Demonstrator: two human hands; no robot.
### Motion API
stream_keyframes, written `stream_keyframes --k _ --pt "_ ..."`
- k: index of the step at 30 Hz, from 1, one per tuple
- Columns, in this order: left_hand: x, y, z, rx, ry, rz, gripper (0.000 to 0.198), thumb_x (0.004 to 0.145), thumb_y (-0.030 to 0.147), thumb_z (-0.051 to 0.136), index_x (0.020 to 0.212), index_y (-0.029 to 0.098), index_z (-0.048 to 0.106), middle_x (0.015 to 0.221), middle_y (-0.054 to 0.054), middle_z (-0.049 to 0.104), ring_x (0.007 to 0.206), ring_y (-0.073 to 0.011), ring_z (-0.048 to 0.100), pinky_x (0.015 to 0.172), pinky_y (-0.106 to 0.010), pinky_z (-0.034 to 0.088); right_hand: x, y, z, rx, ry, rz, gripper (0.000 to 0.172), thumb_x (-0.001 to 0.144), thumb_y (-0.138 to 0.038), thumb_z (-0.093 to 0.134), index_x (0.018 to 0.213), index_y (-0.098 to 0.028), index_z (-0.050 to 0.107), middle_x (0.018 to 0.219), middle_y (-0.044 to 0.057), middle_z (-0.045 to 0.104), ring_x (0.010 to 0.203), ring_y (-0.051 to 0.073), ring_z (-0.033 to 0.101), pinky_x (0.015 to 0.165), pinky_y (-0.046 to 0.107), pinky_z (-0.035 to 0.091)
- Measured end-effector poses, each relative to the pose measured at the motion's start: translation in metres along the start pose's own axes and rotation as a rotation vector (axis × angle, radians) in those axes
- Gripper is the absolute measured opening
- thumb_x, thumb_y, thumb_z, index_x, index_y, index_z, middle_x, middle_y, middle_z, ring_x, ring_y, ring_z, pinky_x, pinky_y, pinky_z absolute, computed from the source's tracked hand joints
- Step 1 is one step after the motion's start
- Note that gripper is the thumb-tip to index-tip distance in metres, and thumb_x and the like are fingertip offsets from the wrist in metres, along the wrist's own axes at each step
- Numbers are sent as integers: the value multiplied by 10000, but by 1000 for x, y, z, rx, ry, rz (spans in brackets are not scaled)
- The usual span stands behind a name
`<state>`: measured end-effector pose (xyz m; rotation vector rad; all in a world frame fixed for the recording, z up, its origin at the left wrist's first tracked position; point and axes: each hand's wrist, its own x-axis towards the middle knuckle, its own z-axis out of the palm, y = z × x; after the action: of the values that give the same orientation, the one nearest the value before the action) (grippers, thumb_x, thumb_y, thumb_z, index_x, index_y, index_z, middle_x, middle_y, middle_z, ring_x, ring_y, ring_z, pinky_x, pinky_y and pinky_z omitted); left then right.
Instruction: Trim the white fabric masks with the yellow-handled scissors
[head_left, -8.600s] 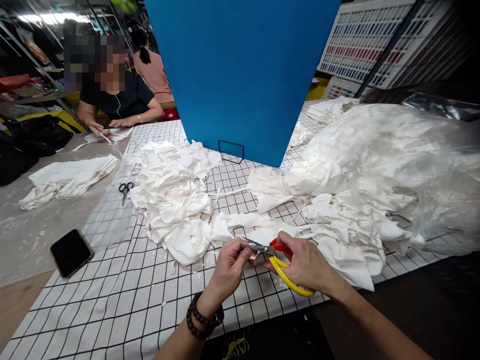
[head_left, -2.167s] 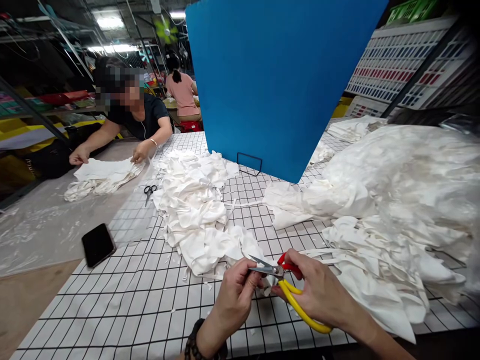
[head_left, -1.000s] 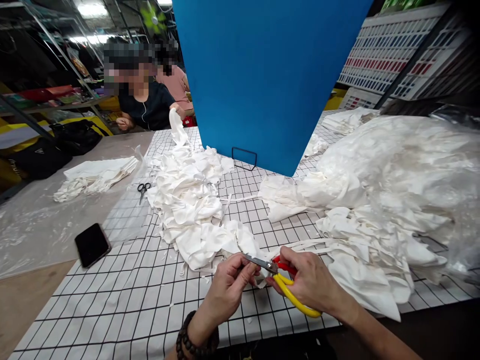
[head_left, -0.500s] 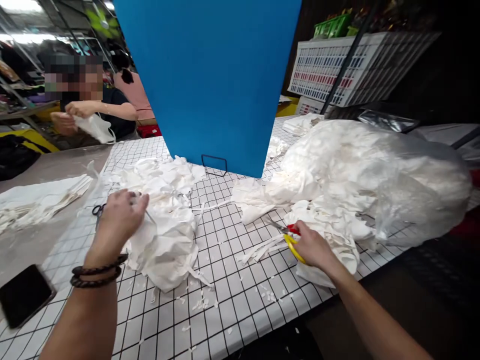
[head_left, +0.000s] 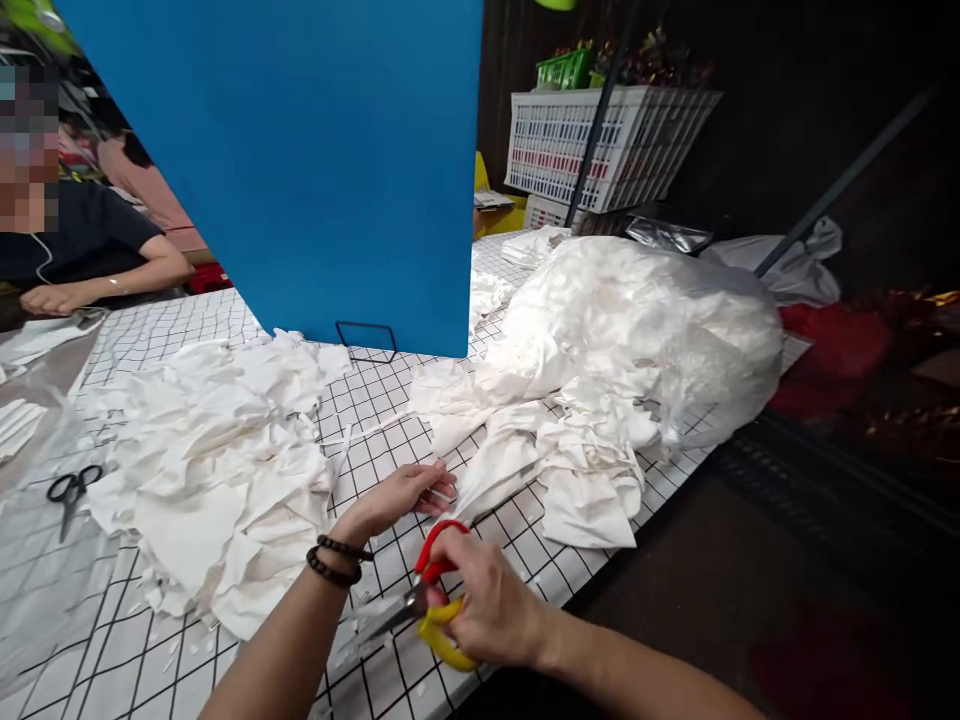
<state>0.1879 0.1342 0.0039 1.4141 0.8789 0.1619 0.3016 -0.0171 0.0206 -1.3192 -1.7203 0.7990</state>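
My right hand [head_left: 491, 600] is wrapped round scissors [head_left: 416, 598] with one red and one yellow handle. Their blades point left and down over the table, a little apart from any cloth. Just above, my left hand [head_left: 412, 490] has its fingers curled at the near end of a white cloth piece [head_left: 491, 475], which stretches back to the right-hand cloth pile [head_left: 592, 460]. A broad heap of white cloth pieces [head_left: 202, 470] lies left of my left forearm.
A blue board [head_left: 300, 180] stands upright on the grid-patterned tablecloth [head_left: 386, 440]. Behind the right pile bulges a clear bag of white cloth [head_left: 637, 320]. Black scissors [head_left: 71, 490] lie at left. A co-worker's arm [head_left: 112, 285] rests at far left, and a white crate [head_left: 600, 145] stands behind.
My left hand has left the left heap and come right to the cloth piece. My right hand has drawn the scissors nearer, their blades now pointing down-left. The view has turned right.
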Motion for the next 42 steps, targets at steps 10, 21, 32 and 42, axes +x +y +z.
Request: stream_keyframes --k 10,21,32,42 --pt "-48 -39 7 -103 -298 -267 446 712 569 704 792 133 660 665 -6 632 534 -96 509 515 -214 381 -23 -5 24 122 -313 130 230 694 -127 627 883 -221 535 847 9 660 740 162 623 649 241 475" --pt "-94 -83 33 -277 -214 -304 602 631 444 813 1121 167 599 785 0 657 563 -93 544 526 -223 398 -11 67 -37 29 -34 441 169 750 -218 621 872 -237 506 861 8 650 708 167 580 611 276 433" --pt "-103 -59 52 -289 44 -75 382 679 455 783 861 148 647 710 5 635 650 -120 551 603 -217 372 12 61 -18 127 -71 286 229 763 -265 651 905 -241 473 832 -21 607 713 141 565 632 253 439" --pt "-106 -51 49 -876 -64 -56 382 826 494 647 845 113 647 533 66 422 471 -81 450 526 -239 433 39 41 -25 234 -35 83 232 739 -143 644 872 -235 478 822 -28 556 734 135 528 678 260 443"
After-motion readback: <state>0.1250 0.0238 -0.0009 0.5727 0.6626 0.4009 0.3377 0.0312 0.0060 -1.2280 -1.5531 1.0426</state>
